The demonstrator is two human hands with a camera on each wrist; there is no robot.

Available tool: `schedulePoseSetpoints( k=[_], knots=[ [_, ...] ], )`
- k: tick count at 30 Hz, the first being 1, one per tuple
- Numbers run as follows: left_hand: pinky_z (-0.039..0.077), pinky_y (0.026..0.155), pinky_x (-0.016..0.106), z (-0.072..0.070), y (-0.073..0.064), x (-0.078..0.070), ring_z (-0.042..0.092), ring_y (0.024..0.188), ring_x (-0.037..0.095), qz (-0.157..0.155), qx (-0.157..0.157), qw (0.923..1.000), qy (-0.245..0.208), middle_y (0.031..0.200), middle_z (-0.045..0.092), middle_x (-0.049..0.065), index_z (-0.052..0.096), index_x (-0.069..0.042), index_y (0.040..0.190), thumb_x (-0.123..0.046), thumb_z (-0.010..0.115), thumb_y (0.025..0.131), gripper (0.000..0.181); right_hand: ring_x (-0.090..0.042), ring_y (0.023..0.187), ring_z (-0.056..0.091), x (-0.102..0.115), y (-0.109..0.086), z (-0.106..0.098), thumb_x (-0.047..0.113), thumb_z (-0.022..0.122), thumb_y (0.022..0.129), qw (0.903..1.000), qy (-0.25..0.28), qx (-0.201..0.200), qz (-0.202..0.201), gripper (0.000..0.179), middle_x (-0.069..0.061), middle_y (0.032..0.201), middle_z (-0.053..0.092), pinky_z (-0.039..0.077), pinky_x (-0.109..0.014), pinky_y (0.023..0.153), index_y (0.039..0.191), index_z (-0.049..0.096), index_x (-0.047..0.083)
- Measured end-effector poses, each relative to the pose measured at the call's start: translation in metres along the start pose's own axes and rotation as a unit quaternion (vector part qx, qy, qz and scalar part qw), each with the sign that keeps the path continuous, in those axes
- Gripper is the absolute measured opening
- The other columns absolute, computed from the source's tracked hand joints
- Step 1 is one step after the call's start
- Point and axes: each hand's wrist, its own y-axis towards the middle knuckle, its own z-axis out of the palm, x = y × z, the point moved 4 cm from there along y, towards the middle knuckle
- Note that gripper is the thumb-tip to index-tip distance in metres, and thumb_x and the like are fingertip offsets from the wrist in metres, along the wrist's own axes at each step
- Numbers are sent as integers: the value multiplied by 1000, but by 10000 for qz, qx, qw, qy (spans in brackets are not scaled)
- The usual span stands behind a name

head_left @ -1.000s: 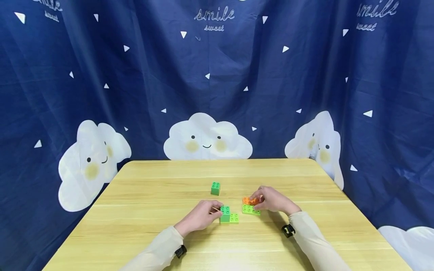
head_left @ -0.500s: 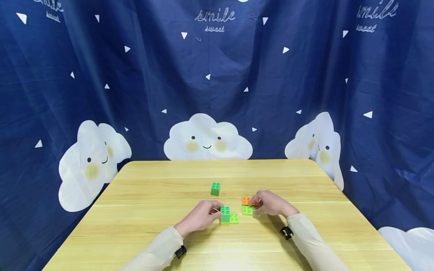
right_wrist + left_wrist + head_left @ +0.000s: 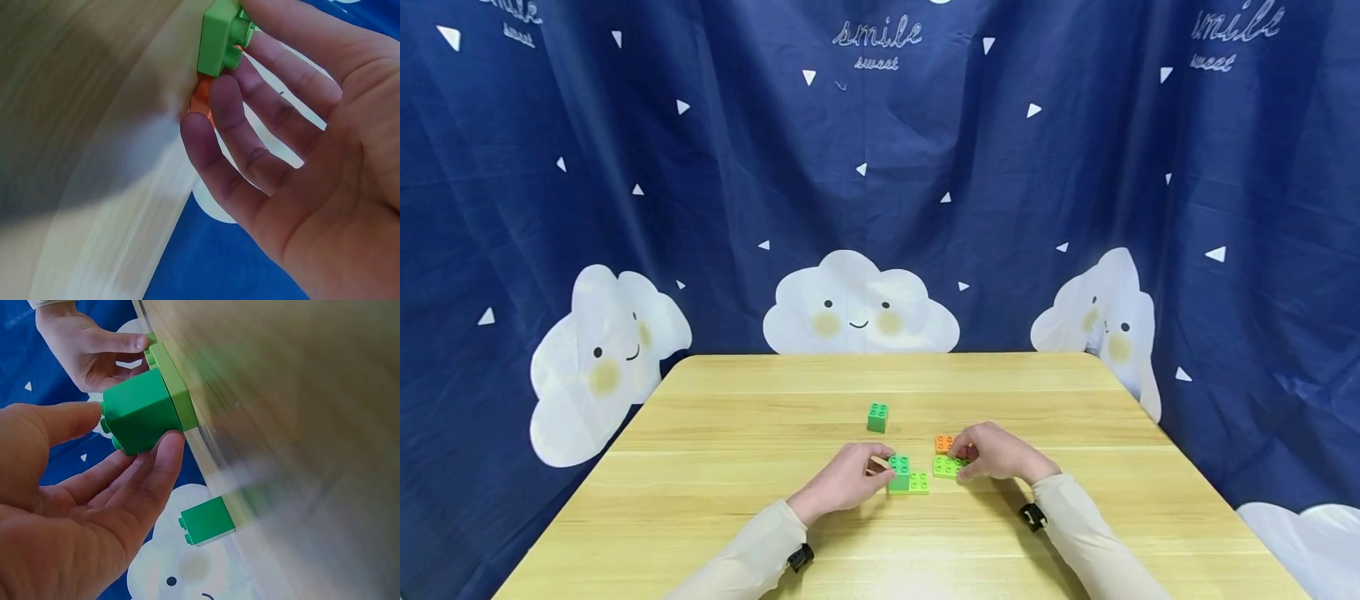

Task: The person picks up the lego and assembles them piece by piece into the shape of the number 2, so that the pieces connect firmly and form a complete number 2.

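Note:
My left hand (image 3: pixel 846 477) pinches a green building brick (image 3: pixel 140 409) between thumb and fingers. That brick stands, studs up, on the left part of a flat light-green brick (image 3: pixel 919 482), whose bare studs show to the right. My right hand (image 3: pixel 997 452) has thumb and fingertips at the near and far edges of a second flat light-green brick (image 3: pixel 943 468), gripping its right end and hiding part of it. Just behind that one lies a flat orange brick (image 3: pixel 943 443), partly covered by the fingers. A narrow gap separates the two light-green bricks.
Another green brick (image 3: pixel 877 418) stands alone on the wooden table (image 3: pixel 760 417), farther back than both hands. A dark blue curtain (image 3: pixel 880 208) with smiling clouds hangs behind the table. Black bands show at both wrists.
My right hand has moved from over the orange brick to the right light-green brick, which has shifted slightly left with it. The left hand has stayed at the green brick.

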Motion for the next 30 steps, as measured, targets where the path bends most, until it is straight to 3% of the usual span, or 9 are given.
schedulePoseSetpoints(
  k=[9, 17, 30],
  knots=[
    [55, 83, 24, 1, 0, 2, 67, 100, 18, 7, -31, 9999, -141, 120, 64, 11, 59, -2, 126, -21, 67, 93, 39, -14, 77, 58, 2, 0, 2, 12, 85, 72, 9998, -194, 34, -58, 32, 1, 93, 69, 50, -27, 72, 102, 72, 10],
    [55, 83, 23, 1, 1, 1, 67, 99, 17, -3, -28, 9999, -103, 119, 65, 9, 61, -3, 125, -21, 67, 93, 37, -9, 75, 56, 5, 0, 0, 15, 82, 78, 9996, -255, 49, -85, 29, 3, 92, 68, 49, -26, 71, 104, 72, 11],
    [55, 83, 25, 1, -1, -3, 67, 99, 18, 28, -4, 10000, -66, 118, 66, 10, 58, 1, 128, -20, 67, 93, 41, -16, 86, 61, 18, -1, -9, 16, 76, 85, 9981, -471, -258, -289, 32, -2, 110, 69, 50, -27, 73, 115, 69, 9]
  ],
)
